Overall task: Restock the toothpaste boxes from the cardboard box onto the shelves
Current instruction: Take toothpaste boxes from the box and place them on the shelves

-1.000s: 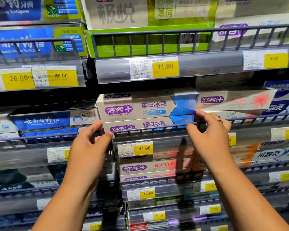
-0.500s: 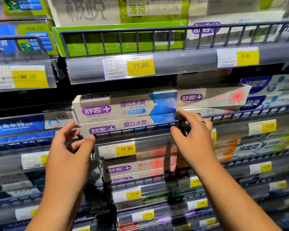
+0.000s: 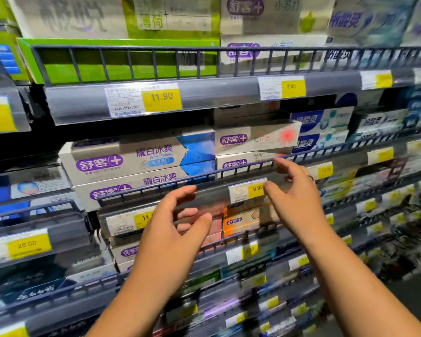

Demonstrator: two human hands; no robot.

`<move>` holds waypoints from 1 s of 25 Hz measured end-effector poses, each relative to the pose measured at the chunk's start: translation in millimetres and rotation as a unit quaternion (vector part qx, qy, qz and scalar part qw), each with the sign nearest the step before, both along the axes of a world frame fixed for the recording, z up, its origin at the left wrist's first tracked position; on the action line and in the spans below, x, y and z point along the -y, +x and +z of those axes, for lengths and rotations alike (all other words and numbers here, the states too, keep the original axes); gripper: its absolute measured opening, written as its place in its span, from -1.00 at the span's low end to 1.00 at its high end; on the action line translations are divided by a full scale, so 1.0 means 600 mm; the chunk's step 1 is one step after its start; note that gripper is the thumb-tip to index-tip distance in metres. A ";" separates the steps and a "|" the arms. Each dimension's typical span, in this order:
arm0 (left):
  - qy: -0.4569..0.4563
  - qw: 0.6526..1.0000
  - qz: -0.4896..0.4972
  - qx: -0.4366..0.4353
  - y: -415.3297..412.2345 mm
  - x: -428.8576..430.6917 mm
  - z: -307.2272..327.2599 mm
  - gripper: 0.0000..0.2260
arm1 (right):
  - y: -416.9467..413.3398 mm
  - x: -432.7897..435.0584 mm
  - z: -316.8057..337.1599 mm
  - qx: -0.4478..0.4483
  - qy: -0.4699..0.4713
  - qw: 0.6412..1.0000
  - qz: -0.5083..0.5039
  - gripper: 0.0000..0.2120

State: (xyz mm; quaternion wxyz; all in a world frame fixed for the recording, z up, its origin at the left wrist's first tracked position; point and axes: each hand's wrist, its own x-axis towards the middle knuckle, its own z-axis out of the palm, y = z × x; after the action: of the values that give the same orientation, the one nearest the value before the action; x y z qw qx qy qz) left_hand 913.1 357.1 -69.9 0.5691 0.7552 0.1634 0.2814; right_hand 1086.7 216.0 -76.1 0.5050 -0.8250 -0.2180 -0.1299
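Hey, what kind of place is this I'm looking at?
Most likely a supermarket or drugstore toothpaste aisle: stacked shelves with wire rails, toothpaste boxes lined up face-out, and yellow price tags, one reading 11.90, clipped along the shelf edges.

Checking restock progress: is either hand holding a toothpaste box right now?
No, the left hand and right hand are both empty, fingers loose in front of the shelf.
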 end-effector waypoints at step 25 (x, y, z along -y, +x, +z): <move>0.058 0.985 0.155 0.043 0.223 0.104 0.041 -0.60 | 0.252 0.052 0.052 0.218 -0.147 0.963 0.054 -0.40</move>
State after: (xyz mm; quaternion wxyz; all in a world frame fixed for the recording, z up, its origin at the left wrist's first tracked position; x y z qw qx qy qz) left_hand 1046.7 294.5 -45.1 0.4799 0.7398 0.2373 0.4076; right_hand 1238.1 184.6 -45.1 0.3247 -0.8288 -0.3839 -0.2456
